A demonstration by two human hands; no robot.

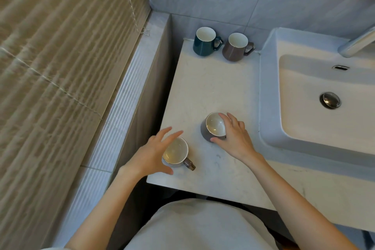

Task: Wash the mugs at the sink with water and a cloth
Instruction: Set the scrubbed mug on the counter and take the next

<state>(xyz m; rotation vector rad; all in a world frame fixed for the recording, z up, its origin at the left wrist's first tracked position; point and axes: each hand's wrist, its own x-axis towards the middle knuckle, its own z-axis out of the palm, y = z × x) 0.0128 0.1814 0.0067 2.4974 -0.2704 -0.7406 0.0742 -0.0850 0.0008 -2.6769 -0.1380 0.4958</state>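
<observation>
Now right hand (235, 138) grips dark mug (214, 126); left hand (150, 154) seemingly hovers.

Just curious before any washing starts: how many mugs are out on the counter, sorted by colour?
Teal mug: 1
Brownish mugs: 3 (rear brown mug, front-left mug, front-right mug)
Total: 4 mugs

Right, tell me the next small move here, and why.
Probably lift the dark grey mug and carry it right, over the sink basin and under the faucet. The right hand grips it by rim and side, and the basin lies just beside it. The left hand only hovers with spread fingers over the brown-handled mug, so that one can wait.
</observation>
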